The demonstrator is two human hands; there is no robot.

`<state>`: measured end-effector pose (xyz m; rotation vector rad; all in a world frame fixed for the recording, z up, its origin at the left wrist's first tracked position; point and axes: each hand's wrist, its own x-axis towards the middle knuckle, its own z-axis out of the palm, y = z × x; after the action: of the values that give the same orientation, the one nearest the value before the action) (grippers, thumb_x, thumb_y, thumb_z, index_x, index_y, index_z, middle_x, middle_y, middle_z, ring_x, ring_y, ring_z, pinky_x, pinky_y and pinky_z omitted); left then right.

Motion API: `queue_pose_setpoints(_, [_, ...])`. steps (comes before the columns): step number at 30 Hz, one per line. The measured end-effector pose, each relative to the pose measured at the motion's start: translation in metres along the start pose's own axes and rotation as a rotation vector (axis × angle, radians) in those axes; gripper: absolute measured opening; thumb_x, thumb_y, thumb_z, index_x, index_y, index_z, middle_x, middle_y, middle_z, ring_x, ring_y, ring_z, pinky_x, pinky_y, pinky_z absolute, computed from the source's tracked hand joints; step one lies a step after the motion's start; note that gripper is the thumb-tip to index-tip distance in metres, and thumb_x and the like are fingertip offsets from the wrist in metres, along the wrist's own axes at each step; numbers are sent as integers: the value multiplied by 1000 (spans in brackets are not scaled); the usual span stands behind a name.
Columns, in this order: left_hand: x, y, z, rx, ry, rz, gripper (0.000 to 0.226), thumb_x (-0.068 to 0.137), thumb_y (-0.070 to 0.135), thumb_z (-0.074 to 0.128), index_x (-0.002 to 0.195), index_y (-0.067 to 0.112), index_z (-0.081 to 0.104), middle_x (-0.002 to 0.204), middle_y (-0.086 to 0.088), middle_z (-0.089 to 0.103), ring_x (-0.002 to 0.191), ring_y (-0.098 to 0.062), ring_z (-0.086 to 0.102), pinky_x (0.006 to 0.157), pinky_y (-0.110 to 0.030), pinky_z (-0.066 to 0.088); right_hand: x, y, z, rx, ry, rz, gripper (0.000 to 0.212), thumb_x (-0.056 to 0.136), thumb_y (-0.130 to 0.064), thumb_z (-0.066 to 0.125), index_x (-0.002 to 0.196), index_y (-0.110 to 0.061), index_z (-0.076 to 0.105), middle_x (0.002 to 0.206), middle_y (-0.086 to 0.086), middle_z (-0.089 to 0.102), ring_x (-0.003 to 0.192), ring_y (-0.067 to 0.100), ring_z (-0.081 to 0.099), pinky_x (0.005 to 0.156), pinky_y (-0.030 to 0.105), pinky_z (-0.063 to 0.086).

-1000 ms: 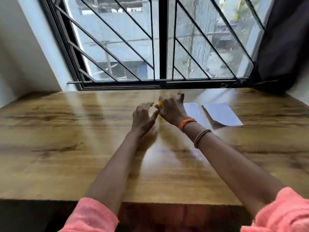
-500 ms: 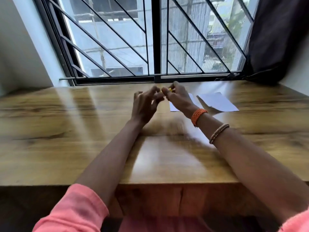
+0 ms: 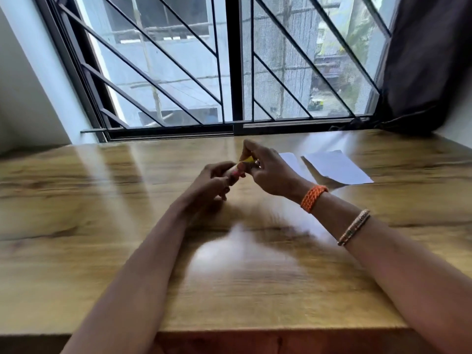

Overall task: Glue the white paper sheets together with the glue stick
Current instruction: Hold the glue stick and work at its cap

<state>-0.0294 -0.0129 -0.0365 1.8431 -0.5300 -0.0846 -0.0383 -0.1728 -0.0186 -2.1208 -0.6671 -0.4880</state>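
Note:
A small yellow glue stick (image 3: 246, 160) is held between both hands above the middle of the wooden table (image 3: 102, 226). My right hand (image 3: 268, 172) pinches its yellow upper end. My left hand (image 3: 214, 182) grips its lower end, which is mostly hidden by the fingers. Two white paper sheets lie flat on the table behind and to the right of my right hand: one sheet (image 3: 337, 167) fully in view, the other sheet (image 3: 291, 159) partly hidden by the hand.
A barred window (image 3: 229, 72) runs along the table's far edge. A dark curtain (image 3: 429, 62) hangs at the back right. The table's front edge (image 3: 255, 330) is close to my body.
Both hands have come closer together and nearer to me, off the table. The left hand, open before, now grips the glue stick's lower end. The camera has tilted.

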Motion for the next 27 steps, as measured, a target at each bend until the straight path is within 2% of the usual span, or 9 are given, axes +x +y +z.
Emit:
queue_pose_setpoints(2, [-2,-1,-6,-96,-120,-43,11,84,19,56,81,24,65,68,7,49,58,-2,43,51,-11,39,-2,-1,1,-80,-8,-79,25,77,10,52,81,-14,47,70,2,58,61,9,56,53,30,47])
queue_pose_setpoints(4, [-4,1,-3,-80,-100,-18,12,90,23,55,84,24,65,71,4,51,59,-1,46,57,-16,42,-4,1,0,-102,14,-69,20,81,4,55,84,-14,47,68,-3,56,60,9,55,53,31,45])
queue_pose_setpoints(6, [-4,4,6,190,102,124,12,89,24,59,94,17,66,75,1,59,63,-1,52,62,-25,43,-6,4,-2,-60,73,53,13,89,-10,56,82,-14,46,64,-4,53,56,13,50,52,30,41])
queue_pose_setpoints(8, [-3,4,20,617,302,270,30,82,26,67,110,14,64,95,-5,69,85,-14,59,75,-35,46,-9,5,-1,60,147,230,22,95,-22,52,76,-16,44,64,3,54,56,20,48,54,32,40])
queue_pose_setpoints(10, [-2,6,27,816,392,321,36,81,29,66,115,18,61,106,-5,69,98,-28,59,80,-41,46,-10,0,0,265,223,395,25,96,-28,50,75,-16,45,62,7,52,54,22,50,51,33,42])
queue_pose_setpoints(13, [-1,11,25,744,488,401,22,82,22,63,104,19,65,95,-1,69,91,-26,59,69,-32,42,-9,-11,6,703,297,599,24,96,-30,51,81,-12,46,56,-1,42,37,8,41,40,25,41])
queue_pose_setpoints(16, [-3,13,17,666,516,440,20,83,18,64,103,18,67,95,2,69,90,-22,59,69,-33,44,-8,-22,8,912,270,630,22,96,-26,52,83,-11,44,59,-1,39,37,6,39,39,22,40])
queue_pose_setpoints(22, [-4,18,10,734,419,433,24,83,21,60,106,20,65,101,4,70,94,-25,63,82,-45,43,-11,-26,8,655,263,513,22,99,-19,43,79,-16,37,62,2,40,46,11,40,44,27,39])
queue_pose_setpoints(27, [-9,30,12,572,385,383,20,82,17,61,102,19,67,83,12,66,81,-17,62,84,-53,45,-11,-28,7,348,325,361,21,96,-17,44,78,-17,36,73,10,49,65,27,48,59,47,47])
